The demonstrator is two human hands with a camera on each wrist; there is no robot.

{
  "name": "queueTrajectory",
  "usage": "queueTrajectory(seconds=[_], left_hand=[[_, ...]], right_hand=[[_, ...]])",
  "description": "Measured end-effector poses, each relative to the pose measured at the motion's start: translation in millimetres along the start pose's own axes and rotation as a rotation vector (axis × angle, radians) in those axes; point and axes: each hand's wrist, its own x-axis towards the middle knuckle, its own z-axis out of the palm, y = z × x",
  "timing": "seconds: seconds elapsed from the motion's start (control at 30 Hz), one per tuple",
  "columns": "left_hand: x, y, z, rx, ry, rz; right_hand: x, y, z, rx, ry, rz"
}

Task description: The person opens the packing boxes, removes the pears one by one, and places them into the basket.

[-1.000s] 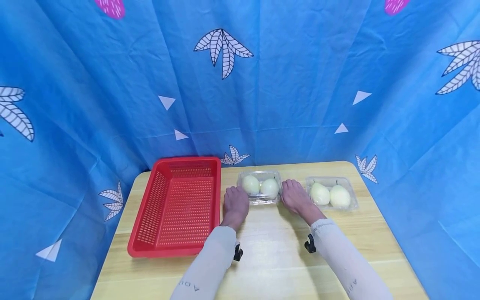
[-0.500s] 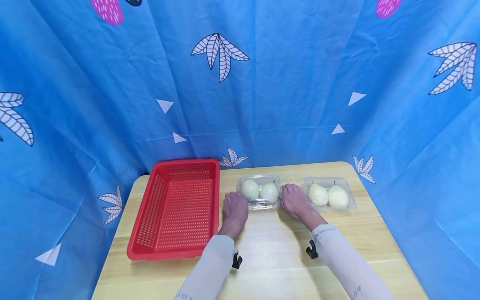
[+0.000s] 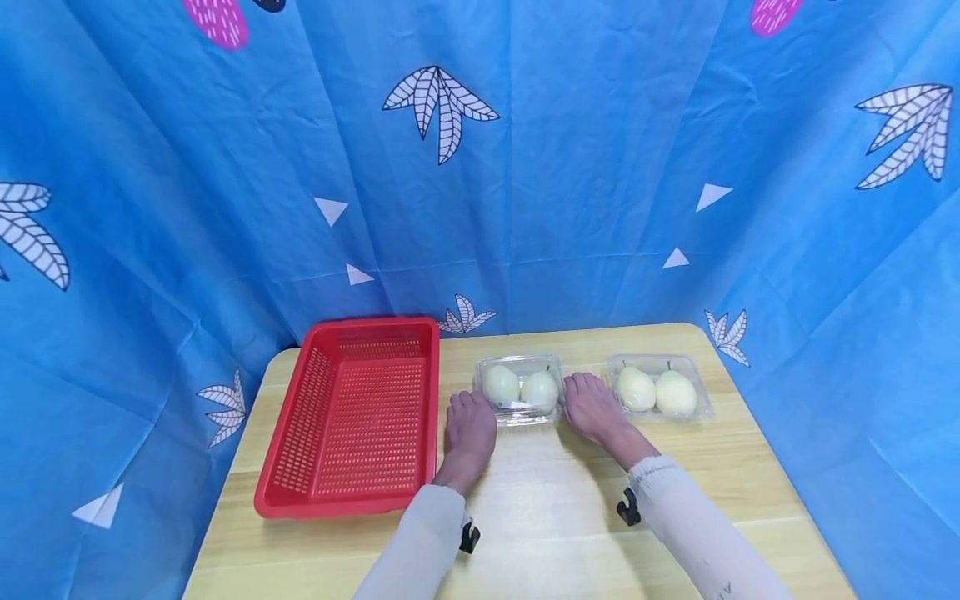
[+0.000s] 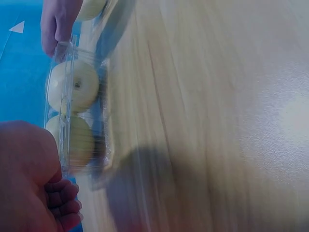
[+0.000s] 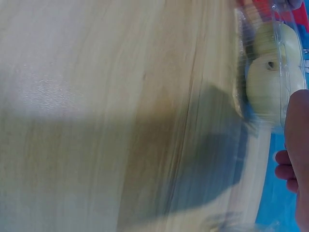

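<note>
In the head view a clear plastic clamshell box (image 3: 517,419) holds two pale yellow-green pears (image 3: 540,390) side by side. My left hand (image 3: 471,429) grips its left end and my right hand (image 3: 597,410) grips the right end, fingers bent at the edges. The left wrist view shows curled fingers (image 4: 63,208) beyond the left end, with the thumb side against the lid rim. From the right wrist, the thumb side of the right hand (image 5: 299,145) lies along the box, with fingertips showing below.
Right of the hands sits a second clear box (image 3: 707,407) with two more pears (image 3: 637,389). A red perforated basket (image 3: 272,483) stands on the left of the wooden table (image 3: 555,517). A blue patterned curtain (image 3: 570,167) surrounds the back and sides.
Both hands and the box between them have shifted slightly toward the person. The basket and second box stay in place; the head view has tilted a little.
</note>
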Motion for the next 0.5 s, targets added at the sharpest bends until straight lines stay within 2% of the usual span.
queueTrajectory(seconds=[0.27, 0.5], left_hand=[[-8.1, -0.6, 4.9, 0.044, 0.052, 0.026], [-17.1, -0.8, 8.3, 0.126, 0.081, 0.052]], right_hand=[[-5.9, -2, 1, 0.016, -0.019, 0.012], [-12.3, -3, 2, 0.010, -0.004, -0.003]])
